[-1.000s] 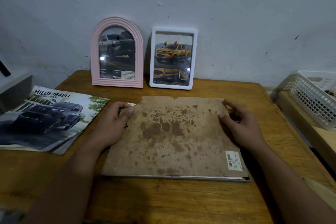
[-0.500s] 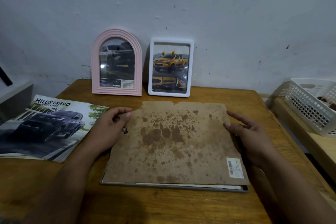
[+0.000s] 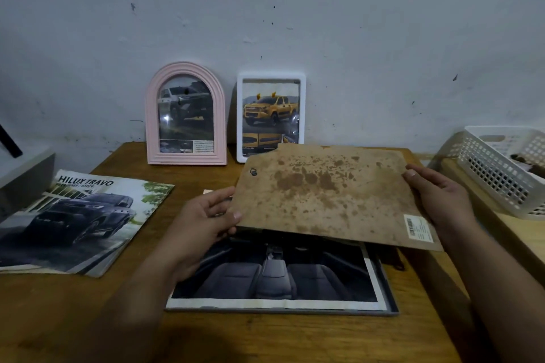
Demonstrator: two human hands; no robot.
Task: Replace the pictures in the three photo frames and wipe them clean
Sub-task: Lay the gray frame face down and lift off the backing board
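I hold a stained brown backing board (image 3: 330,197) lifted off the large frame (image 3: 386,308), which lies face down on the wooden table (image 3: 265,339). My left hand (image 3: 203,221) grips the board's left edge and my right hand (image 3: 439,200) grips its right edge. Under the board a picture of car seats (image 3: 277,274) lies in the large frame. A pink arched frame (image 3: 185,115) with a truck picture and a white rectangular frame (image 3: 271,115) with a yellow truck picture lean against the wall.
A car brochure (image 3: 79,221) lies on the table at the left. A white plastic basket (image 3: 507,168) stands on a lower surface to the right. A grey box (image 3: 23,171) sits at the far left.
Both hands have raised the backing board off the large frame and shifted it to the right, which uncovers the car-seat picture beneath.
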